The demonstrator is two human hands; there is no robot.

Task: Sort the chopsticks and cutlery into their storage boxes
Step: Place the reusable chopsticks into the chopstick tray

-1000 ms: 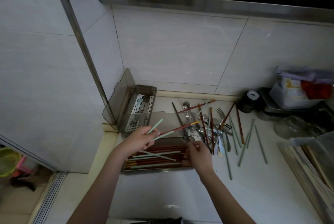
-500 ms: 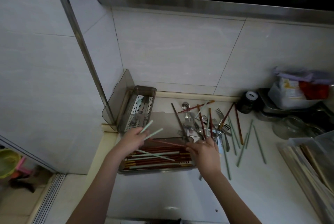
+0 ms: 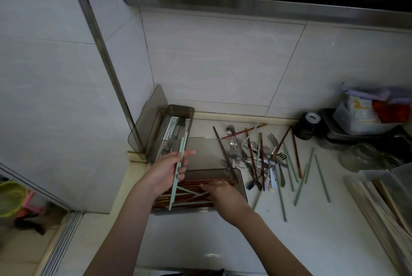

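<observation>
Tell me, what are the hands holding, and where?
The left hand grips green chopsticks around their middle. The right hand reaches into the chopstick box; any hold cannot be told.

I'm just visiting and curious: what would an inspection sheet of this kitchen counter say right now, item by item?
Surface: pale counter in a tiled corner, dimly lit.
Job's things: near box holds red-brown and pale chopsticks; far box has a perforated insert; mixed pile of forks, spoons and chopsticks beside them; loose green chopsticks further right.
Clutter: dark jar, metal tray with packets, glass lid.
Grippers: left hand grips pale green chopsticks; right hand reaches into the near box, its grasp unclear.
Cables: nothing seen.
Surroundings: floor with coloured plastic items at left.
</observation>
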